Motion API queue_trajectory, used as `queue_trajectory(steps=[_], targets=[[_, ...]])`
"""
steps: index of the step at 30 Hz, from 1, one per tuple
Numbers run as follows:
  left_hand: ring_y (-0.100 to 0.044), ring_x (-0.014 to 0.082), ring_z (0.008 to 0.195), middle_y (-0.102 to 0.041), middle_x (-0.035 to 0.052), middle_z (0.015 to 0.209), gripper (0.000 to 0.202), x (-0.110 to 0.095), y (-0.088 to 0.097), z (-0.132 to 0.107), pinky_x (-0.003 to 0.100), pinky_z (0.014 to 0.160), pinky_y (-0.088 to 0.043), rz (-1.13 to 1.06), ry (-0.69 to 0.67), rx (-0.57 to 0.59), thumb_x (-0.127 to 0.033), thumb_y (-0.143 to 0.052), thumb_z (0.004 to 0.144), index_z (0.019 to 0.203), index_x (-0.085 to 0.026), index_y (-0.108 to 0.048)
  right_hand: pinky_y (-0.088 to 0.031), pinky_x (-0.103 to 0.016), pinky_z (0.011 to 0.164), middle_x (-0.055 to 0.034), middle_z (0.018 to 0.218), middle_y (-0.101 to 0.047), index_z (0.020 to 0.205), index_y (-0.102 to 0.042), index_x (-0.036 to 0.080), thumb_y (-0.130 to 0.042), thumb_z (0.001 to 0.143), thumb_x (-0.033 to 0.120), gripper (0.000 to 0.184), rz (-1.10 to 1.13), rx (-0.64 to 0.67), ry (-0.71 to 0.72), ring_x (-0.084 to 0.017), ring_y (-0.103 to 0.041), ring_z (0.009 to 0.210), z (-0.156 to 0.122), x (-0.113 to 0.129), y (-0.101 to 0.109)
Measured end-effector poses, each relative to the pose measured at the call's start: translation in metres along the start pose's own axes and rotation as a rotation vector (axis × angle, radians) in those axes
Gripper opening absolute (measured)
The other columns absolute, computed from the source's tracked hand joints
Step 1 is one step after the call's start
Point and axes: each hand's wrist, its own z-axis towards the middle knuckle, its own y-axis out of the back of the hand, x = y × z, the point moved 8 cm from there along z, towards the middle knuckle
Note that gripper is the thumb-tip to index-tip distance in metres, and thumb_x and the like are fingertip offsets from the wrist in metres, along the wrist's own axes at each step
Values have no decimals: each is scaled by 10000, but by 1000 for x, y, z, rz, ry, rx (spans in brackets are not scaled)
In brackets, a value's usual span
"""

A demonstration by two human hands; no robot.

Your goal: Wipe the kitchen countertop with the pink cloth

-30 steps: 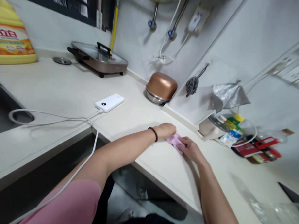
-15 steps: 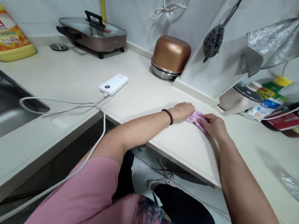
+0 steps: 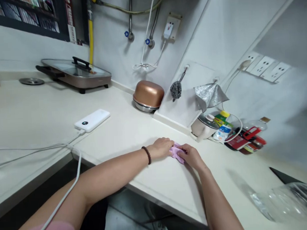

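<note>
A crumpled pink cloth (image 3: 177,153) lies on the white countertop (image 3: 161,182), between my two hands. My left hand (image 3: 160,148), with a dark beaded bracelet at the wrist, is closed on the cloth's left end, its fingertips partly hidden. From the right, my right hand (image 3: 193,156) pinches the other end between thumb and fingers. Both hands rest low, at the counter's surface. Beyond them, a copper-coloured pot (image 3: 149,94) sits upside down on a steel bowl (image 3: 144,108) against the wall.
A white power bank (image 3: 92,120) with a cable (image 3: 78,165) crossing my left arm lies to the left. An electric pan (image 3: 77,77) stands behind it. Rightward are a small lidded pot (image 3: 204,125), packets (image 3: 222,131) and a clear plastic container (image 3: 287,202).
My view has tilted up and to the right, bringing wall sockets, valves and the clear container into sight. Both hands still hold the pink cloth at about the same counter spot.
</note>
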Motion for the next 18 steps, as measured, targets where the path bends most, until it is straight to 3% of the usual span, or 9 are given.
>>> queue_trajectory(steps=[3,9,11,16,18], targets=[[-614,274,1088,-683,128,1120,321,4,1,1,358,910,-453,54,48,-54,-353,-559,895,1153,-199,-671,-466,-348,833,-59,1006,-710,1095,-727,215,-606,775,287,350,-64,-119,-4,-226,-625,893,2,0,4],[-667,233,839,-729,73,891,238,-12,2,-8,291,691,-470,-52,-47,175,-370,-667,779,942,-209,-734,-433,-273,689,-9,853,-674,842,-746,221,-725,692,267,158,-9,149,99,-184,-601,778,-12,18,-7],[-661,224,809,-728,62,868,263,-9,3,-9,285,670,-463,-77,-48,210,-407,-683,765,936,-215,-735,-426,-268,671,-9,827,-657,801,-738,209,-710,721,275,107,-9,133,75,-175,-593,749,-11,20,-9],[-602,252,1073,-694,123,1110,235,9,14,5,343,886,-448,51,68,-26,-287,-565,883,1026,-196,-728,-432,-322,853,-63,931,-655,982,-742,199,-609,842,291,213,-193,-123,12,-217,-578,919,1,21,-2],[-609,253,1059,-700,136,1100,208,11,16,7,347,884,-448,72,71,-19,-257,-584,862,974,-176,-740,-428,-329,883,-73,977,-657,1027,-737,205,-615,837,278,236,-196,-115,44,-224,-568,957,1,26,-1]])
